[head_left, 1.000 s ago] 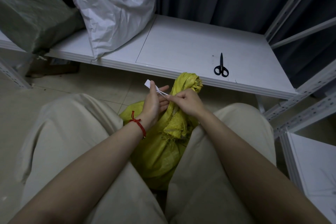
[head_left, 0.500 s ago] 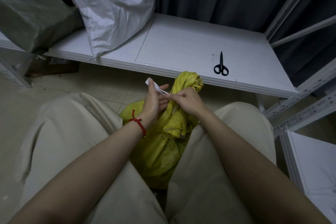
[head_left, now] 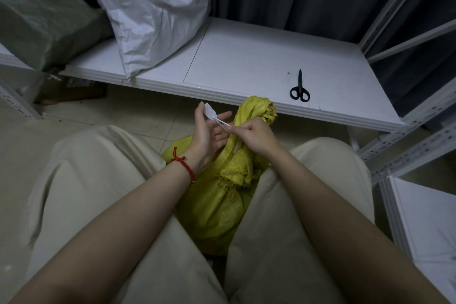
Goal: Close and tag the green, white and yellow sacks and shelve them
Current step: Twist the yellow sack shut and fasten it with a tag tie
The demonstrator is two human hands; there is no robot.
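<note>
Two hands over yellow sack (head_left: pixel 222 205), right hand (head_left: pixel 254 134) pinching tag tie (head_left: pixel 222 124), left hand (head_left: pixel 209 136) fingers loosely spread behind white tag (head_left: pixel 209 111).

The sack (head_left: pixel 222 205) stands on the floor between my 2 knees, neck up, just before the shelf's (head_left: pixel 246 61) front edge. My right hand (head_left: pixel 254 134) grips the neck. My left hand (head_left: pixel 208 131) is just left of it, the tag (head_left: pixel 210 111) against its thumb side, the tie running to my right hand. On the shelf, scissors (head_left: pixel 299 89) lie right of centre near the front. A 2nd sack (head_left: pixel 153 7) leans at the left and a 3rd sack (head_left: pixel 42 20) lies further left, touching it.
</note>
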